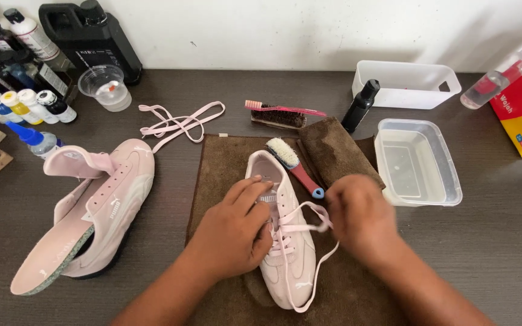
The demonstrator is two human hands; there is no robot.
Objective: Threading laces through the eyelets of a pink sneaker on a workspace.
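At the frame's lower centre, a left hand [232,232] presses a pale pink suede sneaker [285,241] onto a brown towel [212,175] while the right hand [360,217] pinches its pink lace [309,226], which a hard tug could pull free of the eyelets.

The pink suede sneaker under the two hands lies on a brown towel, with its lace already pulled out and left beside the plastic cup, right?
Not quite. The head view shows the pink suede sneaker on the brown towel under both hands, but its pink lace is still threaded, the right hand pulling it. The loose lace near the plastic cup is another one.
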